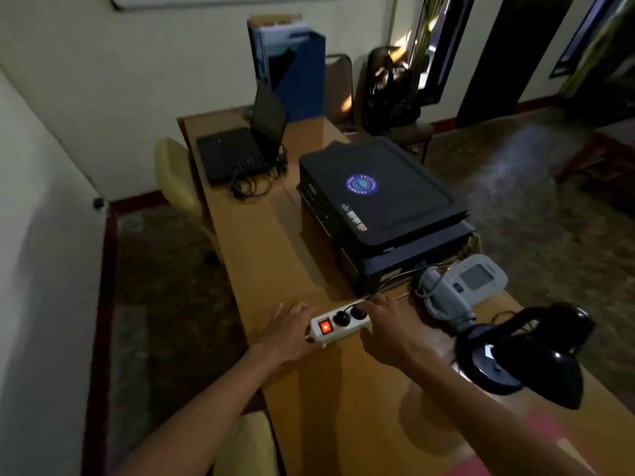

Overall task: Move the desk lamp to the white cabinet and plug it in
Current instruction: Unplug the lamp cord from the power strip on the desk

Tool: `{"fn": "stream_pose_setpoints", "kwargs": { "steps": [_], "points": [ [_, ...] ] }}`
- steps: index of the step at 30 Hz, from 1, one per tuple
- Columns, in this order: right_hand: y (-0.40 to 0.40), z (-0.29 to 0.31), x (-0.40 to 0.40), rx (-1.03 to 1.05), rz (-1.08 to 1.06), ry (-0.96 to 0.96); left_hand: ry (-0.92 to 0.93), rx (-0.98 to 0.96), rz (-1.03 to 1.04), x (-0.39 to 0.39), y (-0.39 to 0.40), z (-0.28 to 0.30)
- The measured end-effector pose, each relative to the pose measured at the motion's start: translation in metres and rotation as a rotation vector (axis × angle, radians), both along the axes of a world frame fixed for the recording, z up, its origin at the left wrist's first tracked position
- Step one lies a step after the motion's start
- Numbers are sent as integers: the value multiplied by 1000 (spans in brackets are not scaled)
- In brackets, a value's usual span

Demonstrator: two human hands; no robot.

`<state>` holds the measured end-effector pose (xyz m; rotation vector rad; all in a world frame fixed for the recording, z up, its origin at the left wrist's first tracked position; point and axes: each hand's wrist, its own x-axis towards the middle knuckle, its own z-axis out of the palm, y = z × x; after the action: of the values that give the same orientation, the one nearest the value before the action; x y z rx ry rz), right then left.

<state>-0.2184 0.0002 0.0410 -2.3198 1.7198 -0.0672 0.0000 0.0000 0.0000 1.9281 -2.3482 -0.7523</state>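
Observation:
A black desk lamp [525,355] stands on the wooden desk [275,255] at the lower right, its shade pointing down. A white power strip [340,326] with a lit red switch lies near the desk's front, two black plugs [350,316] seated in it. My left hand [292,331] rests flat against the strip's left end, fingers spread. My right hand [388,324] is at the strip's right end, fingertips by the right plug; whether it grips the plug is unclear. No white cabinet is in view.
A black printer [381,204] sits behind the strip, with a grey blood pressure monitor [460,286] to its right. A laptop [247,146] and blue file holders [292,70] stand at the desk's far end. Cream chairs [175,176] stand on the left.

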Motion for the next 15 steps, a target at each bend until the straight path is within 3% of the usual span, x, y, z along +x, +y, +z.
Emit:
{"fn": "stream_pose_setpoints", "kwargs": {
  "steps": [7, 15],
  "points": [
    [-41, -40, 25, -63, 172, 231, 116, 59, 85, -11, -25, -36],
    [-54, -61, 27, -44, 135, 146, 269, -113, 135, -21, -5, -60]
  ]
}}
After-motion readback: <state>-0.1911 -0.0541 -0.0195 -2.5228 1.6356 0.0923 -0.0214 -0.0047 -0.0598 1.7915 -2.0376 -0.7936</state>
